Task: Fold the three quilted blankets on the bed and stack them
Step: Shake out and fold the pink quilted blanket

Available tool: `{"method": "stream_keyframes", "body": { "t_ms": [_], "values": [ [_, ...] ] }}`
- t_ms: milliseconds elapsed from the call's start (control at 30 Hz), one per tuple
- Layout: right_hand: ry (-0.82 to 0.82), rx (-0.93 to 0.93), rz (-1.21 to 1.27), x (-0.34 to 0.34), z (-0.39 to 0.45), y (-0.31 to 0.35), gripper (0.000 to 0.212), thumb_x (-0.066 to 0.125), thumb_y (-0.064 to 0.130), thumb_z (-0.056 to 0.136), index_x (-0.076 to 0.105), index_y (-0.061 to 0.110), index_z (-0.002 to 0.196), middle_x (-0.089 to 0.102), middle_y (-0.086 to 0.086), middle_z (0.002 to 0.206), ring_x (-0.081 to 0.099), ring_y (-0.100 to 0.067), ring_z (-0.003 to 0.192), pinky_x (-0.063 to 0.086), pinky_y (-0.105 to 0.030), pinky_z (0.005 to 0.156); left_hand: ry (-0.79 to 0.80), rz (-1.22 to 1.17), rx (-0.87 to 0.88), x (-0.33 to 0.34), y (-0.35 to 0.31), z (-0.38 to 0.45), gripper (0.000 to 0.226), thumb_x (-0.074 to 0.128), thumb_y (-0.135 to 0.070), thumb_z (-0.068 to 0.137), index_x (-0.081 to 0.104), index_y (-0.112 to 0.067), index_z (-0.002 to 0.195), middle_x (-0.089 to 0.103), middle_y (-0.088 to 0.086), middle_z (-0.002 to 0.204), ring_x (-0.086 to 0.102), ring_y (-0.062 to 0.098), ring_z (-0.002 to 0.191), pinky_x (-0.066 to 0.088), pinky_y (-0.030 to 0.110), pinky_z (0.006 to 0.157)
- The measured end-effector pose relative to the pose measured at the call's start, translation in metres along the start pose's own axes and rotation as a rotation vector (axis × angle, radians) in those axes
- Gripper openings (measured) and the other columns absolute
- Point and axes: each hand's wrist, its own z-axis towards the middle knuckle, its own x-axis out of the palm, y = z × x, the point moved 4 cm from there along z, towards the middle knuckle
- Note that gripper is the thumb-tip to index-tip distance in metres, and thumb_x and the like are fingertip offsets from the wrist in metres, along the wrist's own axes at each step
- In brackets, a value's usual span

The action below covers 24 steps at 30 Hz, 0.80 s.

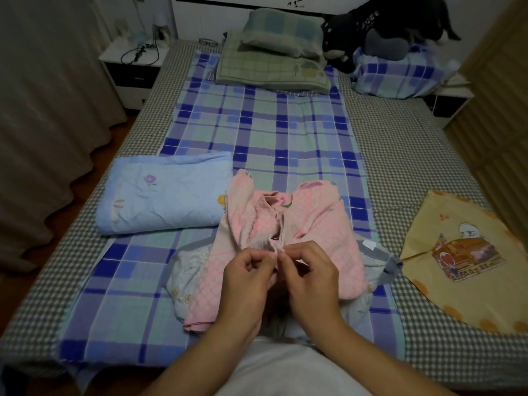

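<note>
Both hands [248,270] [307,271] pinch the pink blanket's [314,224] near edge.

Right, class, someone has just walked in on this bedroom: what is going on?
A person stands at the foot of the bed, both the left hand and the right hand pinching an edge of a crumpled pink quilted blanket. It lies over a grey-trimmed white blanket. A blue blanket lies folded to the left.

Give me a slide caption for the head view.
Both hands pinch the pink blanket's edge; blue blanket lies folded beside it.
</note>
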Motion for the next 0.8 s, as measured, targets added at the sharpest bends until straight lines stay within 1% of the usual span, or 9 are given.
{"method": "stream_keyframes", "body": {
  "t_ms": [67, 200, 233, 300, 367, 467, 633, 700, 800],
  "values": [
    [0.015, -0.064, -0.039, 0.0006, -0.0022, -0.0003, 0.006, 0.069, 0.01, 0.086, 0.071, 0.011, 0.081, 0.065, 0.007, 0.083, 0.064, -0.006, 0.082, 0.05, -0.022, 0.072, 0.004, -0.018, -0.001, 0.0026, -0.0008, -0.0026, 0.008, 0.061, -0.001, 0.093, 0.065, 0.007, 0.091, 0.067, 0.034, 0.088, 0.066, 0.036, 0.083, 0.054, 0.042, 0.083],
    [0.02, -0.124, -0.055, 0.0003, -0.0057, -0.0003, 0.004, 0.07, 0.009, 0.087, 0.071, 0.009, 0.083, 0.065, 0.005, 0.085, 0.063, -0.004, 0.083, 0.05, -0.023, 0.072, -0.04, -0.054, -0.004, 0.0009, -0.0011, -0.0089, 0.007, 0.061, 0.0, 0.093, 0.064, 0.005, 0.088, 0.067, 0.033, 0.087, 0.066, 0.032, 0.079, 0.055, 0.036, 0.075],
    [0.004, -0.116, -0.039, -0.001, -0.0053, 0.0004, 0.006, 0.07, 0.011, 0.087, 0.071, 0.01, 0.082, 0.065, 0.006, 0.084, 0.063, -0.006, 0.082, 0.051, -0.025, 0.07, -0.062, -0.028, 0.024, -0.0013, -0.002, -0.0087, 0.008, 0.061, -0.001, 0.093, 0.064, 0.003, 0.087, 0.067, 0.033, 0.086, 0.064, 0.032, 0.077, 0.054, 0.036, 0.074],
    [-0.046, -0.061, 0.009, -0.0049, -0.0034, 0.0005, 0.011, 0.068, 0.017, 0.088, 0.07, 0.012, 0.079, 0.065, 0.008, 0.082, 0.064, -0.009, 0.08, 0.053, -0.031, 0.068, -0.093, 0.097, 0.119, -0.0058, -0.0061, -0.005, 0.009, 0.063, -0.004, 0.091, 0.065, 0.0, 0.083, 0.069, 0.025, 0.082, 0.064, 0.032, 0.074, 0.055, 0.038, 0.073],
    [-0.071, -0.023, 0.037, -0.0078, -0.0029, 0.0005, 0.01, 0.066, 0.016, 0.087, 0.069, 0.012, 0.079, 0.065, 0.008, 0.082, 0.065, -0.012, 0.08, 0.053, -0.036, 0.068, -0.092, 0.2, 0.172, -0.0058, -0.0094, -0.0034, 0.01, 0.064, -0.006, 0.09, 0.066, -0.004, 0.08, 0.071, 0.016, 0.078, 0.066, 0.028, 0.073, 0.056, 0.04, 0.074],
    [-0.056, -0.059, 0.022, -0.0065, -0.006, 0.0031, 0.008, 0.067, 0.008, 0.086, 0.069, 0.01, 0.078, 0.065, 0.006, 0.082, 0.064, -0.011, 0.08, 0.053, -0.034, 0.069, -0.056, 0.282, 0.169, 0.0008, -0.0098, -0.0076, 0.009, 0.065, -0.008, 0.091, 0.067, -0.008, 0.082, 0.072, 0.01, 0.075, 0.069, 0.022, 0.072, 0.057, 0.04, 0.073],
    [-0.041, -0.085, -0.001, -0.0049, -0.008, 0.0011, 0.007, 0.068, 0.007, 0.086, 0.07, 0.008, 0.078, 0.065, 0.004, 0.082, 0.064, -0.009, 0.08, 0.052, -0.031, 0.069, -0.029, 0.321, 0.138, 0.001, -0.007, -0.0078, 0.008, 0.066, -0.008, 0.092, 0.069, -0.007, 0.085, 0.073, 0.011, 0.076, 0.072, 0.028, 0.074, 0.059, 0.043, 0.072],
    [-0.035, -0.085, -0.009, -0.0052, -0.0088, 0.0004, 0.008, 0.068, 0.008, 0.086, 0.07, 0.008, 0.078, 0.065, 0.005, 0.082, 0.064, -0.008, 0.08, 0.052, -0.031, 0.069, -0.016, 0.303, 0.118, -0.0001, -0.006, -0.0081, 0.008, 0.066, -0.007, 0.092, 0.069, -0.005, 0.085, 0.073, 0.013, 0.075, 0.071, 0.026, 0.071, 0.058, 0.039, 0.068],
    [-0.011, -0.085, -0.02, -0.0038, -0.0086, 0.0011, 0.008, 0.068, 0.009, 0.086, 0.07, 0.009, 0.079, 0.065, 0.006, 0.083, 0.064, -0.007, 0.081, 0.052, -0.029, 0.07, 0.01, 0.219, 0.082, 0.0008, -0.0055, -0.0107, 0.008, 0.064, -0.004, 0.093, 0.069, -0.001, 0.088, 0.073, 0.016, 0.077, 0.07, 0.018, 0.068, 0.054, 0.027, 0.061]
  ]
}}
